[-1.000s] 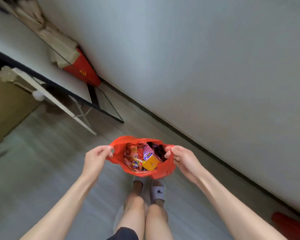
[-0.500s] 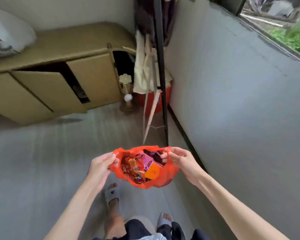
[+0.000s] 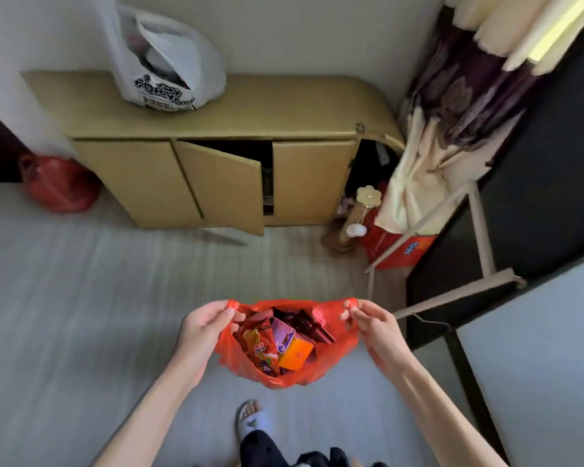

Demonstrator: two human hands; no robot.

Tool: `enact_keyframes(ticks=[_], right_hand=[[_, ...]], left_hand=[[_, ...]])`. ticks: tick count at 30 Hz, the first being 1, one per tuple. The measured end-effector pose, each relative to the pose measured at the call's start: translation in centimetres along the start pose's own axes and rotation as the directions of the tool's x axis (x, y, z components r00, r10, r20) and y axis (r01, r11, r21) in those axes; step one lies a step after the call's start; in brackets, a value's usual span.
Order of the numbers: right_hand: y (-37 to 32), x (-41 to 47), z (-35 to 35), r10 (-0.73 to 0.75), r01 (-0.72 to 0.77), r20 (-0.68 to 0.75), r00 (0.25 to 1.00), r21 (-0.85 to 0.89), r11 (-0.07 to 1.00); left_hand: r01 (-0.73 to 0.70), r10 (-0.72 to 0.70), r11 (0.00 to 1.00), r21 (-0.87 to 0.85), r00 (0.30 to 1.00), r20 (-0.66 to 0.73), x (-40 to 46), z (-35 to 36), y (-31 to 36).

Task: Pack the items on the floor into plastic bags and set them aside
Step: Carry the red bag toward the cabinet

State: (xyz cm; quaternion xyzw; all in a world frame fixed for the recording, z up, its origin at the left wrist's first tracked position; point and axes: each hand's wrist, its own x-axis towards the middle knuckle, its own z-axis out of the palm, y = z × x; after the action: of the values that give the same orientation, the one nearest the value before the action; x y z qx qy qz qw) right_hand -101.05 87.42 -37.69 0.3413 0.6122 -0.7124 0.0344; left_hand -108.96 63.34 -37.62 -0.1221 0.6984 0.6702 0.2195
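I hold the red plastic bag point(image 3: 284, 375) in the air in front of me, above the grey floor point(image 3: 81, 315). My left hand point(image 3: 203, 332) pinches the left top corner of the bag between the thumb and the curled fingers, and my right hand point(image 3: 375, 328) pinches the right top corner in the same way. The two hands are apart, so the mouth of the bag is stretched open between them.

Inside the bag I see several snack packets: a red and yellow packet point(image 3: 260, 348) at the left, a purple packet point(image 3: 284, 333) in the middle, an orange box point(image 3: 295, 356) just beside it, and dark packets point(image 3: 304, 323) toward the far side (their print is too blurred to read).

Below the bag, my foot in a pale slipper point(image 3: 252, 419) stands on the floor.

Farther away a low tan cabinet point(image 3: 142, 176) stands against the wall, with one door point(image 3: 226, 190) partly open. A white plastic bag point(image 3: 169, 62) with black letters rests on top of it. Another red bag point(image 3: 58, 185) sits on the floor at the left end of the cabinet. At the right there is a hanging curtain point(image 3: 452, 106) and a red box point(image 3: 402, 247) on the floor under it.
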Motion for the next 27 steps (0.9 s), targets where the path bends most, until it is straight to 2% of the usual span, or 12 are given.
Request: enact_keyframes(ticks=[4, 8, 16, 19, 23, 27], right_hand=[[-4.6, 3.9, 6.5, -0.043, 0.047, 0.046, 0.998, -0.083, 0.995], [-11.1, 7.5, 12.7, -0.143, 0.164, 0.175, 0.974, -0.113, 0.980], [-28.4, 16.3, 21.5, -0.370, 0.405, 0.419, 0.829, 0.005, 0.914], [-34.7, 20.0, 22.9, -0.438, 0.463, 0.410, 0.800, 0.043, 0.885], [-41.7, 25.6, 24.5, -0.522, 0.514, 0.310, 0.795, 0.115, 0.850], [-47.4, 31.0, 26.1, -0.569, 0.535, 0.216, 0.794, 0.197, 0.821]], left_hand=[[-0.133, 0.134, 0.991, 0.020, 0.989, -0.059, 5.0, -3.9, 5.8], [-0.272, 0.274, 0.962, 0.034, 0.954, -0.123, 9.7, -6.6, 12.1], [-0.537, 0.525, 0.843, -0.008, 0.826, -0.205, 19.8, -9.9, 27.3], [-0.597, 0.578, 0.801, -0.037, 0.789, -0.209, 23.5, -9.4, 33.5], [-0.653, 0.636, 0.753, -0.081, 0.754, -0.167, 28.6, -7.4, 40.8], [-0.650, 0.638, 0.746, -0.145, 0.760, -0.125, 34.4, -4.9, 46.5]])
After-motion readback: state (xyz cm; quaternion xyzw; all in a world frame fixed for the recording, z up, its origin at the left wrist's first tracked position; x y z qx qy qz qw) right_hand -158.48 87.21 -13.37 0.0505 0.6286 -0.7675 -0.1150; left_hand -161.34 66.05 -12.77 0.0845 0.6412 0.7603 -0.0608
